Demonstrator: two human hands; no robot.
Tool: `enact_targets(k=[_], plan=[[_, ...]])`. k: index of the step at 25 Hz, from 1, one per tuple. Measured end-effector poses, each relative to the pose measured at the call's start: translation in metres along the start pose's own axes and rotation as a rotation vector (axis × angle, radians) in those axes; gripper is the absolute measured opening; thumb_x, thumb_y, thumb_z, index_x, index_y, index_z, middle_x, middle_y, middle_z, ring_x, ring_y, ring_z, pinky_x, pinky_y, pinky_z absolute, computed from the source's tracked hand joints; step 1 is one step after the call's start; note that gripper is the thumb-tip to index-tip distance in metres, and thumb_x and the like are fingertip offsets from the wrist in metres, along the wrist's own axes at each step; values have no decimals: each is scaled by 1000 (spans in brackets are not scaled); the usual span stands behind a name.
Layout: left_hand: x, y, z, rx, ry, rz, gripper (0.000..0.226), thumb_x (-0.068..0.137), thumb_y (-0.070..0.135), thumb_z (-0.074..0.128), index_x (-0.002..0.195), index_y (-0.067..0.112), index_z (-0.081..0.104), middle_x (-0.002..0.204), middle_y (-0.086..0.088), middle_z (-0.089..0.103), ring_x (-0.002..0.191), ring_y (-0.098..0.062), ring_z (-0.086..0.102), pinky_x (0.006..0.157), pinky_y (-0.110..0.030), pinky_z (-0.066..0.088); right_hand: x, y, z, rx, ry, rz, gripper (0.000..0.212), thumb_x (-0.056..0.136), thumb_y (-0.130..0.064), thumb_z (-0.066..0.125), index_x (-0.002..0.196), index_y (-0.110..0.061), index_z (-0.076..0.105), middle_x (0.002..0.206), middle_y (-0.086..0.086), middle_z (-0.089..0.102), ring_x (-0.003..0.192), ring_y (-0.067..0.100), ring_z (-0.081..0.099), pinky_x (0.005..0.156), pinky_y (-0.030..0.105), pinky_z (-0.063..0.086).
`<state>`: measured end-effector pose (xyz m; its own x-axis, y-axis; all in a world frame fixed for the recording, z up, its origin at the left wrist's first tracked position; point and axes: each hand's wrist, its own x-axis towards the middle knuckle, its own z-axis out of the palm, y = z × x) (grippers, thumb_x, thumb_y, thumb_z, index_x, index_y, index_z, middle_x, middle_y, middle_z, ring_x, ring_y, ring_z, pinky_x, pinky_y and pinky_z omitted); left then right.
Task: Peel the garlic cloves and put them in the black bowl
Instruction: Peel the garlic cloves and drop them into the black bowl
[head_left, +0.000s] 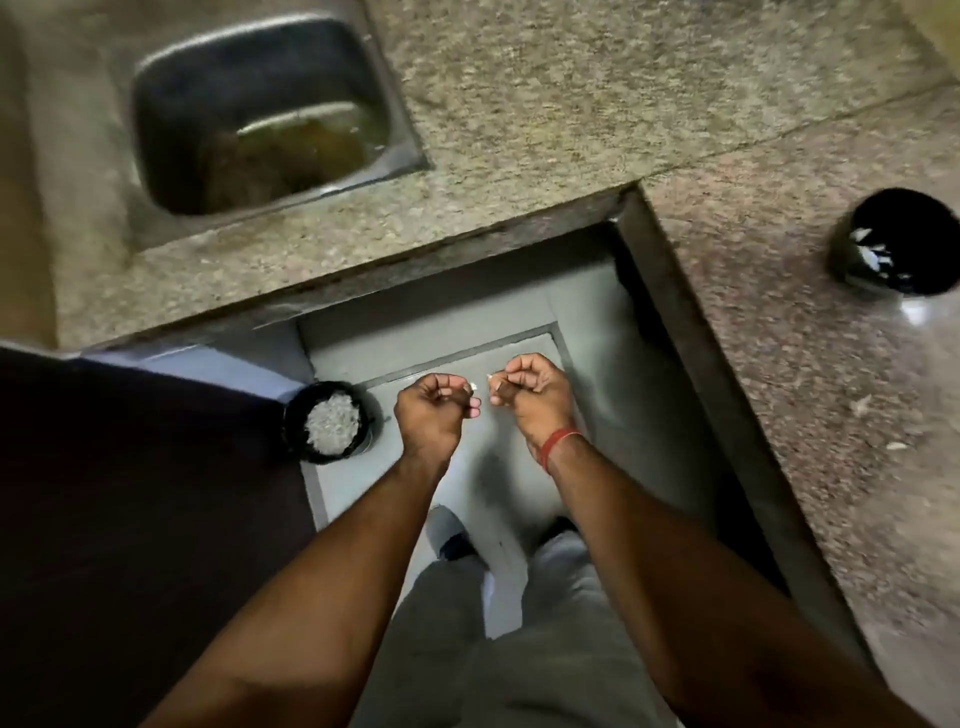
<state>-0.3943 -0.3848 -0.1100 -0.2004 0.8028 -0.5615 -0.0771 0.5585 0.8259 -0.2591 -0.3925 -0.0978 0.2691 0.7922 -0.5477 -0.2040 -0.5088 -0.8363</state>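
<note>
Two hands are up in front of me over the floor gap: my left hand pinches a small pale garlic clove at its fingertips, my right hand pinches a scrap that looks like skin. I'd strip the skin in short pulls, keeping the clove pinched firmly. Peelings seem destined for the floor bin. My target, the black bowl, sits on the worktop well off to my right.
</note>
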Motion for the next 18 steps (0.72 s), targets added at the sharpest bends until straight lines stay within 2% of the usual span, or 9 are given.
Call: enact_targets(k=[6, 9, 12, 15, 18], plan=[[82, -39, -130, -154, 293, -65, 9, 90, -15, 63, 95, -9, 69, 73, -12, 70, 55, -20, 66, 62, -31, 60, 55, 69, 151, -237, -247, 69, 18, 81, 17, 72, 87, 0, 73, 75, 10, 71, 66, 22, 65, 66, 30, 61], [128, -72, -175, -222, 422, -128, 8, 90, -12, 66, 98, -11, 69, 76, -17, 71, 57, -20, 67, 65, -32, 60, 91, 117, 213, -318, -335, 109, 18, 82, 20, 68, 88, 4, 74, 73, 10, 71, 64, 20, 66, 68, 30, 62], [180, -106, -214, -325, 557, -183, 7, 89, -12, 66, 96, -13, 70, 72, -15, 71, 58, -18, 67, 65, -31, 59, 131, 181, 278, -417, -439, 140, 30, 84, 19, 66, 78, -9, 76, 70, 4, 73, 64, 18, 69, 72, 34, 64], [232, -146, -242, -367, 662, -227, 13, 89, -18, 60, 93, -9, 69, 56, -2, 67, 45, -7, 63, 47, -18, 52, 176, 243, 330, -530, -472, 147, 40, 83, 16, 66, 70, -20, 77, 72, 4, 75, 69, 23, 72, 77, 43, 63], [274, -189, -263, -479, 733, -312, 17, 89, -17, 58, 91, -5, 69, 58, -5, 67, 44, -9, 62, 44, -21, 52, 215, 298, 360, -670, -516, 79, 35, 77, 0, 67, 64, -31, 78, 75, 1, 77, 76, 25, 76, 83, 46, 63]])
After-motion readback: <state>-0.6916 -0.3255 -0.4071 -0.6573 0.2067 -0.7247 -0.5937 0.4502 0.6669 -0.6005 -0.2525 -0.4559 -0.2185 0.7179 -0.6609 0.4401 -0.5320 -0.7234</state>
